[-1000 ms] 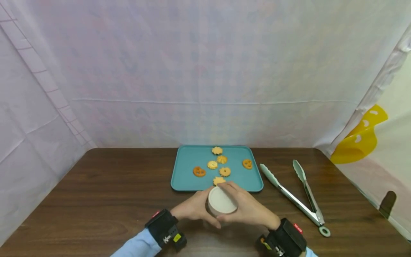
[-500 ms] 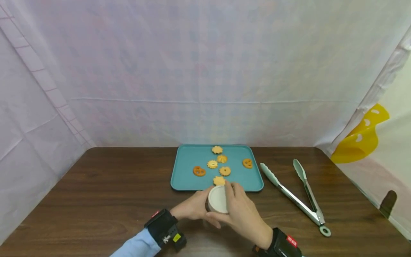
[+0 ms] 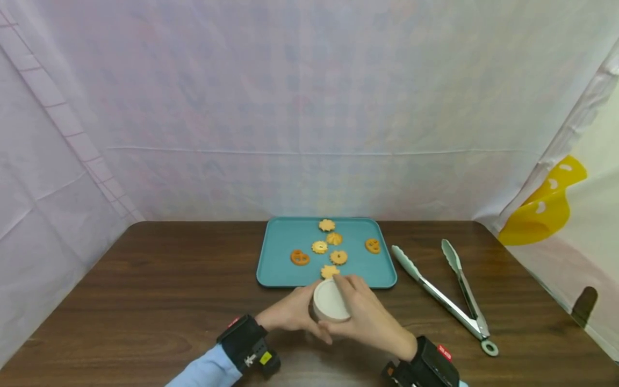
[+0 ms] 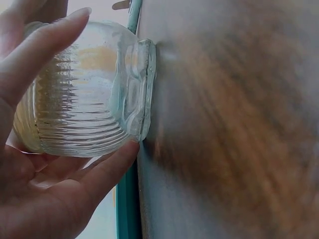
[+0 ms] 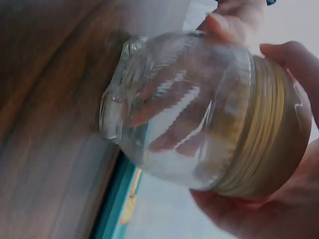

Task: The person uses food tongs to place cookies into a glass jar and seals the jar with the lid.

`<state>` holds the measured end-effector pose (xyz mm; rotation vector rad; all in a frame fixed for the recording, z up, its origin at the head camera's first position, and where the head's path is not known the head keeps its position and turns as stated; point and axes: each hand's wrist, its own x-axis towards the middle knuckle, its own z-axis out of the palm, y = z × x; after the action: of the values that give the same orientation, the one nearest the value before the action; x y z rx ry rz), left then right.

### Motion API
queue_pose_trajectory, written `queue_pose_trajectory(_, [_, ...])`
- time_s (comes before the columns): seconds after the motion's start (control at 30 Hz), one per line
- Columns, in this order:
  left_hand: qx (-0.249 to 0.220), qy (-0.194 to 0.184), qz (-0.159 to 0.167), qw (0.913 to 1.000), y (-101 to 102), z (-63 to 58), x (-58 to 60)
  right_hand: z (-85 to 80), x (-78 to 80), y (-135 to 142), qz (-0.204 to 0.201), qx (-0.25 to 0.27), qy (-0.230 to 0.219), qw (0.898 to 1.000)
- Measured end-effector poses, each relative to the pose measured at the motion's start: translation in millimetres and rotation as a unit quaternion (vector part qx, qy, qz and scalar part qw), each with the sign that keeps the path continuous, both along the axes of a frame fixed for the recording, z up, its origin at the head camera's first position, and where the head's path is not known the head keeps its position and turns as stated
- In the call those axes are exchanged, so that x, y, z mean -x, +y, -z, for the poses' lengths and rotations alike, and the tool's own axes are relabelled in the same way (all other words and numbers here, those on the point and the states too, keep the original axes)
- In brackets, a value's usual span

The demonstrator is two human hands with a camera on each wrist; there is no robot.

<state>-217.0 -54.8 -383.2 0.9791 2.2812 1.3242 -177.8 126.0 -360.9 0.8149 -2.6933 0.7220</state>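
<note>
A clear ribbed glass jar stands upright on the wooden table, in front of the tray. Its round off-white lid faces up in the head view. My left hand grips the jar's glass body from the left, thumb on the near side and fingers round the far side. From the right, my right hand holds the lid by its edge, its thumb near and its fingers on the far side. Through the glass in the right wrist view, the jar shows no contents, only left fingers behind it.
Beyond the jar lies a teal tray bearing several flower-shaped biscuits and two pretzels. Metal tongs with pale tips lie spread at the right. A yellow cut-out shape hangs by the right-hand curtain.
My right hand has turned about the lid, its wrist swinging towards me and then partly back, with the fingers shifting along the lid's edge. My left hand has stayed still on the jar.
</note>
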Motion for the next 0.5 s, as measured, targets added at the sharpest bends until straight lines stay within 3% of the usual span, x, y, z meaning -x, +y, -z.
queue_pose_trajectory(0.23, [0.000, -0.001, 0.001, 1.0000, 0, 0.3, 0.1, -7.7, 6.0, 9, -0.025, 0.032, -0.063, 0.997])
queue_pose_trajectory(0.5, [0.025, 0.011, -0.011, 0.9996, 0, 0.1, -0.2, -10.7, 5.1, 22, -0.054, 0.034, -0.062, 0.996])
